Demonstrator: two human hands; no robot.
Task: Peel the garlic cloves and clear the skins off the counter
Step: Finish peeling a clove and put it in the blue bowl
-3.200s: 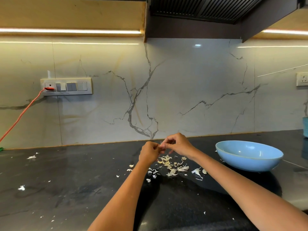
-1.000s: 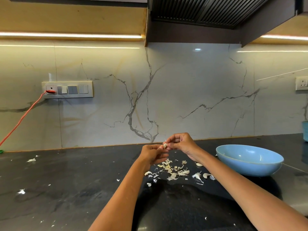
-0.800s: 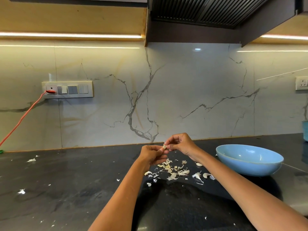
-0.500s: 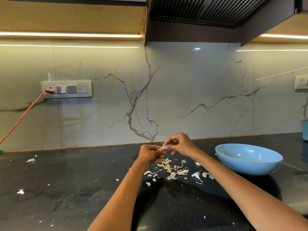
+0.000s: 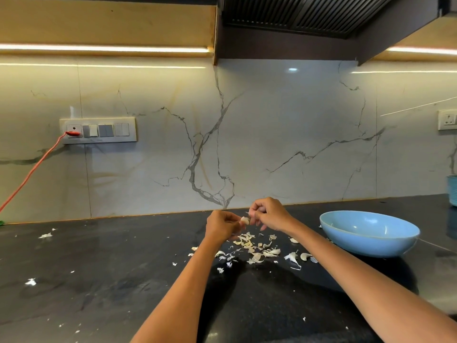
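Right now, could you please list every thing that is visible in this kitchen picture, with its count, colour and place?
shallow light-blue bowl: one, light blue, on counter, right of the hands
small pale garlic clove: one, whitish, pinched between both hands
pile of papery garlic skins: many, white-beige, on counter below the hands
glossy black stone counter: one, black
grey switch panel: one, on wall, left
orange cable: one, plugged into the panel
white wall socket: one, far right
left hand: one, pinching the clove
right hand: one, pinching the clove
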